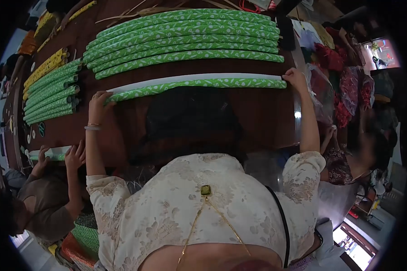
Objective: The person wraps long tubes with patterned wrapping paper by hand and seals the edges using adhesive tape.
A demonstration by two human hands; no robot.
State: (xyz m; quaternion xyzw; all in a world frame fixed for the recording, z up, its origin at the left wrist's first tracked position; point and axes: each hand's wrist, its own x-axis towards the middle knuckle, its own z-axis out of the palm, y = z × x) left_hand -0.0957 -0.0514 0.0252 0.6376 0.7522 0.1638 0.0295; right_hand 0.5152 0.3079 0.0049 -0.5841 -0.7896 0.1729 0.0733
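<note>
A long green roll of printed wrapping paper lies across the table in front of me, a strip of its white underside showing along the far edge. At its left end, the fingers of my left hand are closed on the paper. My right hand pinches the opposite end near the table's right edge. Just beyond lies a row of several finished-looking green rolls with white letters and shapes. A dark cloth or bag sits between my body and the roll.
Shorter green rolls and yellow rolls lie at the left of the brown table, near dark-handled scissors. A co-worker handles green paper at lower left. Red plastic-wrapped goods and another person are at right.
</note>
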